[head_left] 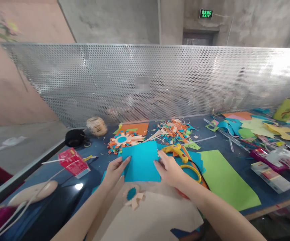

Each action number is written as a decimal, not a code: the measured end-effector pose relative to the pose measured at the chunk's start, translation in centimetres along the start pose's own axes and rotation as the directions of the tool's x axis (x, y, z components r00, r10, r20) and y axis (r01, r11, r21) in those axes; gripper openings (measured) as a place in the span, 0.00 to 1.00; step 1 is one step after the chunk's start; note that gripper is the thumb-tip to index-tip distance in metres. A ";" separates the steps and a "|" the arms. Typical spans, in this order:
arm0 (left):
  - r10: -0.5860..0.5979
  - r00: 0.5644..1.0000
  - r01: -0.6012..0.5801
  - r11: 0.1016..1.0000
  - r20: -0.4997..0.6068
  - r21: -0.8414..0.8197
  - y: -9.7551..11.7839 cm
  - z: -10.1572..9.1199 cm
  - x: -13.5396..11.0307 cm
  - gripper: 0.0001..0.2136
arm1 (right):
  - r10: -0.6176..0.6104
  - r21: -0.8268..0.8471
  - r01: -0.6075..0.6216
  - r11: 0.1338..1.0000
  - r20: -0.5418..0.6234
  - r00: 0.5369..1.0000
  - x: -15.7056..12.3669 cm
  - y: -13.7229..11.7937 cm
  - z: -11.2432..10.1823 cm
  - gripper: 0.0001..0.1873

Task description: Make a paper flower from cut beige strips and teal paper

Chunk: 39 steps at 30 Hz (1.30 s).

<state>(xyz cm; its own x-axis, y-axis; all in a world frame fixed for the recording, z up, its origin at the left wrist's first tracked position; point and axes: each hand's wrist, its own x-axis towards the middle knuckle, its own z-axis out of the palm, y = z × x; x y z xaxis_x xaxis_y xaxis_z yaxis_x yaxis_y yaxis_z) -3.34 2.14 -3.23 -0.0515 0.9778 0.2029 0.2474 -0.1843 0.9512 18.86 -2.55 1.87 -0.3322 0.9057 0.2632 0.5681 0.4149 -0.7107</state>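
Observation:
A teal paper sheet point(141, 160) is held up over the blue table point(235, 157) between both hands. My left hand point(114, 170) pinches its left edge, fingers closed on the paper. On the right edge my right hand point(168, 169) grips the sheet with thumb on top. Below the sheet lies a beige paper point(155, 217) with a small teal-and-beige paper flower point(134, 196) on it. An orange, white and teal paper flower point(123, 140) lies just beyond the sheet.
A yellow glue gun point(176, 150) and yellow-handled scissors point(193, 170) lie right of my hands, beside a green sheet point(225, 180). Paper scraps point(175, 130) pile at the back. A red box point(73, 162), twine ball point(96, 126), perforated metal screen point(160, 80) and cluttered right side surround.

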 end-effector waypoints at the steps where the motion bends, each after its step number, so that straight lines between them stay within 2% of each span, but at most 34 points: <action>1: 0.003 1.000 -0.003 1.000 -0.012 0.004 -0.1 0.0 0.1 0.22 | -0.021 0.052 0.020 0.998 0.016 1.000 0.0 0.0 0.0 0.09; 3: 0.016 0.999 -0.015 1.000 -0.044 0.017 -0.1 -0.1 0.2 0.22 | -0.048 0.132 0.041 0.990 0.049 0.998 0.0 0.1 -0.1 0.10; 6: 0.027 0.998 -0.024 0.999 -0.064 0.039 0.1 -0.1 0.2 0.22 | -0.032 0.151 0.024 0.988 0.050 0.998 0.0 0.1 -0.3 0.11; 10: -0.025 0.999 0.025 1.000 -0.020 0.006 0.3 0.2 0.1 0.22 | 0.001 0.094 -0.006 0.996 0.054 0.999 0.2 0.0 -0.4 0.10; 13: -0.046 0.998 0.045 0.999 -0.039 -0.018 0.2 0.2 0.1 0.22 | 0.003 0.046 -0.008 0.999 0.091 0.996 0.1 -0.2 -0.5 0.10; 17: -0.022 0.998 0.022 1.000 -0.059 -0.001 0.2 0.1 0.1 0.21 | -0.048 -0.059 0.054 0.997 0.103 0.994 0.0 -0.2 -0.3 0.08; 23: 0.037 0.998 -0.033 0.997 -0.057 0.073 0.6 0.3 0.1 0.20 | -0.162 -0.178 0.188 0.966 0.149 0.975 0.1 0.7 0.4 0.15; 26: 0.068 0.995 -0.059 0.991 -0.075 0.116 0.7 0.3 0.1 0.20 | -0.158 -0.214 0.188 0.959 0.148 0.976 0.0 0.7 0.5 0.15; 29: 0.094 0.992 -0.078 0.981 -0.086 0.178 0.9 0.3 0.1 0.19 | -0.162 -0.200 0.179 0.963 0.097 0.982 0.0 0.5 0.0 0.13; 32: 0.148 0.987 -0.125 0.948 -0.057 0.291 0.8 0.2 0.1 0.17 | -0.156 -0.123 0.149 0.981 -0.047 0.987 1.0 1.5 -2.0 0.13; 34: 0.196 0.980 -0.168 0.903 -0.032 0.396 0.3 0.2 0.2 0.17 | -0.070 -0.168 0.031 0.985 -0.230 0.971 2.4 3.4 -4.5 0.14; 35: 0.219 0.976 -0.188 0.877 -0.020 0.443 0.0 0.3 0.4 0.17 | -0.007 -0.266 -0.083 0.961 -0.319 0.948 3.2 4.7 -6.1 0.14; 36: 0.237 0.971 -0.206 0.854 -0.006 0.479 -0.3 0.3 0.6 0.17 | 0.054 -0.388 -0.206 0.898 -0.367 0.929 4.1 6.1 -7.6 0.14; 39: 0.284 0.959 -0.251 0.815 0.017 0.523 -1.3 0.4 1.3 0.19 | 0.181 -0.486 -0.369 0.792 -0.390 0.903 6.4 10.6 -11.5 0.15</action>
<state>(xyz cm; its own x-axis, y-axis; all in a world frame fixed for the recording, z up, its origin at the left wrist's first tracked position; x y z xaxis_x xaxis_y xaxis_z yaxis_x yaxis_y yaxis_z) -3.29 3.65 -4.30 0.0373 0.8868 0.4606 0.7201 -0.3434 0.6029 31.38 8.65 3.55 0.0968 0.9264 0.3638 0.9385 0.0368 -0.3433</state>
